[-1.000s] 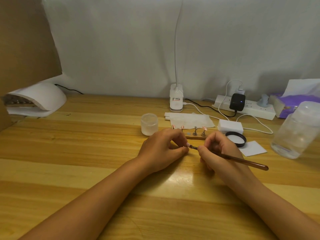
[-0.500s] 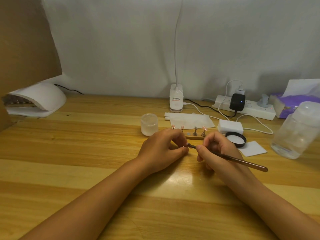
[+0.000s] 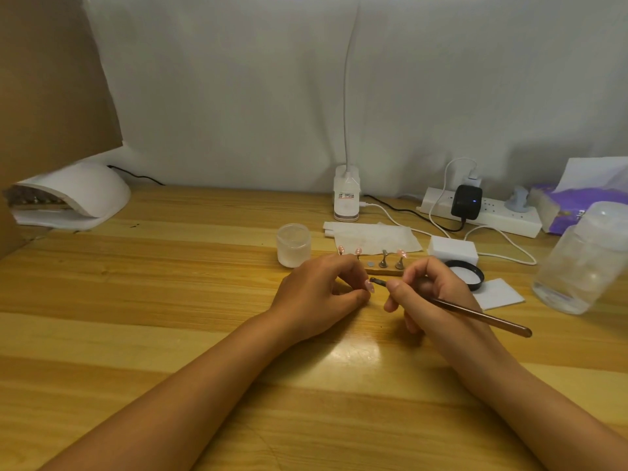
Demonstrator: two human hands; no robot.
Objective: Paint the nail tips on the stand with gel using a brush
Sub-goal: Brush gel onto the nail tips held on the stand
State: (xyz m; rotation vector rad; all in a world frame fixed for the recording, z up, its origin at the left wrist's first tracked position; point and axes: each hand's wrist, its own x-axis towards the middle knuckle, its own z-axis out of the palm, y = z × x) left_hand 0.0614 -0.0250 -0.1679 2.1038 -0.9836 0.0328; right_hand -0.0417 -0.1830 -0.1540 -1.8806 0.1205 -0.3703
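My left hand (image 3: 323, 294) pinches a small pink nail tip (image 3: 369, 286) between thumb and fingers, just above the table. In my right hand (image 3: 431, 294) I grip a brown brush (image 3: 475, 314) like a pen, with its dark bristle end touching that nail tip. Just behind my hands lies the wooden stand (image 3: 382, 270) with metal pegs. Pink nail tips (image 3: 357, 251) sit on some pegs; one peg (image 3: 384, 258) is bare. An open gel jar (image 3: 293, 244) stands left of the stand.
A black jar lid (image 3: 465, 274), white pad (image 3: 499, 294) and white block (image 3: 452, 249) lie to the right. A clear plastic bottle (image 3: 581, 263), tissue pack (image 3: 577, 209) and power strip (image 3: 486, 215) fill the far right. A lamp base (image 3: 346, 198) stands behind; a white curing lamp (image 3: 71, 198) sits far left.
My right hand has shifted slightly left and down with the brush, stroking the nail tip. The left hand holds almost still.
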